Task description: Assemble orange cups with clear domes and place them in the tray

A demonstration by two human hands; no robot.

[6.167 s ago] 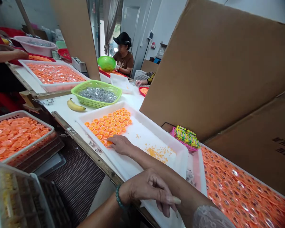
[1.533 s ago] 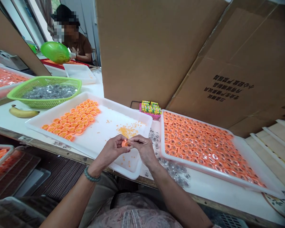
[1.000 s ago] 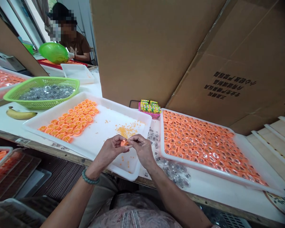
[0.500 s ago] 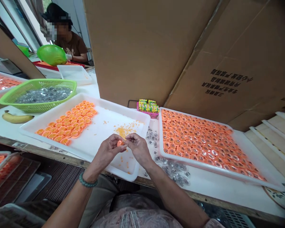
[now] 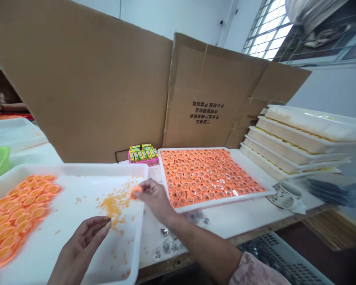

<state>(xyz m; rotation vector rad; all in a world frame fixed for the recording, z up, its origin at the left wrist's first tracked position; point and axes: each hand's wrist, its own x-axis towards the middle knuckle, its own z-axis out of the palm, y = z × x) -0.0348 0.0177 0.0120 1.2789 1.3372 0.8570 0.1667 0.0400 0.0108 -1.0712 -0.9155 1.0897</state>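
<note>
My right hand (image 5: 157, 200) pinches a round orange plastic piece (image 5: 135, 192) between thumb and fingers, over the right rim of a white tray (image 5: 86, 168). My left hand (image 5: 80, 247) is above the same tray, thumb and fingertips pressed together; whatever may be between them is too small to make out. Below and between the hands lies a scatter of small yellow-orange bits (image 5: 114, 206). At the tray's left, rows of orange cups (image 5: 20, 213) hold yellow-orange bits.
A second white tray (image 5: 273, 191) carries many orange pieces with clear covers. Loose clear covers (image 5: 167, 243) lie between the trays. Behind are a pink basket of small yellow-green packs (image 5: 144, 154) and a cardboard sheet (image 5: 106, 87). Stacked trays (image 5: 302, 142) and a mug (image 5: 287, 196) stand right.
The view has swung right. My hands, together on an orange piece half a second ago, are now apart. My right hand has carried the piece right, and my left hand has let go of it.
</note>
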